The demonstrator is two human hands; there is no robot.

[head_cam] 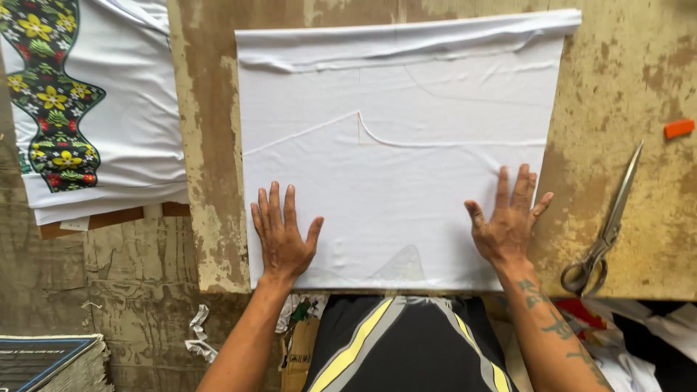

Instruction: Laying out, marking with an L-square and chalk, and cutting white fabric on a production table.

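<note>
A folded sheet of white fabric [406,109] lies flat on a worn wooden table [632,94], with a faint drawn line curving across its middle and its far edge rolled over. My left hand [282,234] presses flat on the fabric's near left corner, fingers spread. My right hand [510,221] lies palm down on the near right part, fingers apart. Neither hand grips anything.
Large metal scissors [608,225] lie on the table right of the fabric. A small orange piece [679,128] sits at the far right. A stack of white cloth with a flowered print [54,94] lies at the left. Fabric scraps [200,334] lie on the floor below.
</note>
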